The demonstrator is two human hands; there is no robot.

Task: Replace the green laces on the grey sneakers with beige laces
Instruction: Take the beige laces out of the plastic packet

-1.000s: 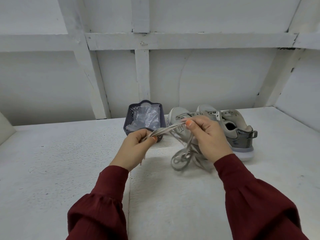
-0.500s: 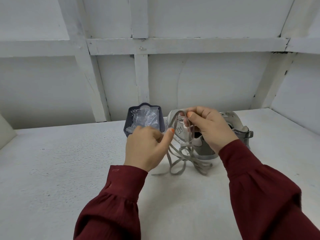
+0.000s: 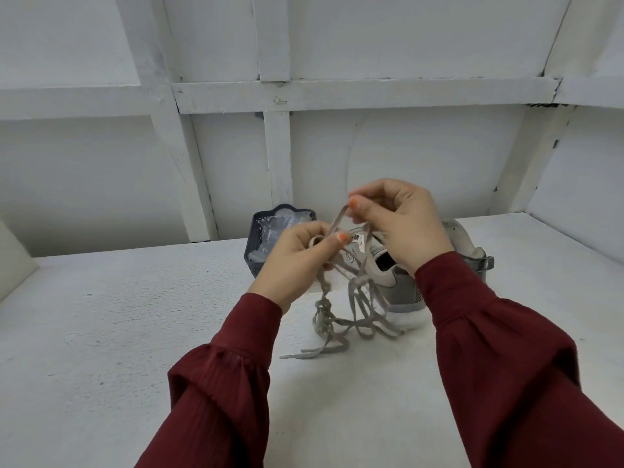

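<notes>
Two grey sneakers (image 3: 401, 285) with white soles stand side by side on the white table, partly hidden behind my hands; no lace shows in their eyelets. A bundle of beige-grey laces (image 3: 358, 319) hangs in tangled loops from both hands, its ends trailing on the table. My left hand (image 3: 300, 261) pinches one strand between thumb and forefinger. My right hand (image 3: 398, 221) is higher and pinches the same strand near its top, so a short taut stretch runs between them.
A small dark blue basket (image 3: 251, 261) holding crumpled clear plastic stands just left of the sneakers, behind my left hand. The white table (image 3: 118, 332) meets a white panelled wall at the back and a side wall on the right.
Both hands have risen, lifting the lace bundle higher off the table. The loops have loosened and hang longer, and my right hand now pinches the strand above the left.
</notes>
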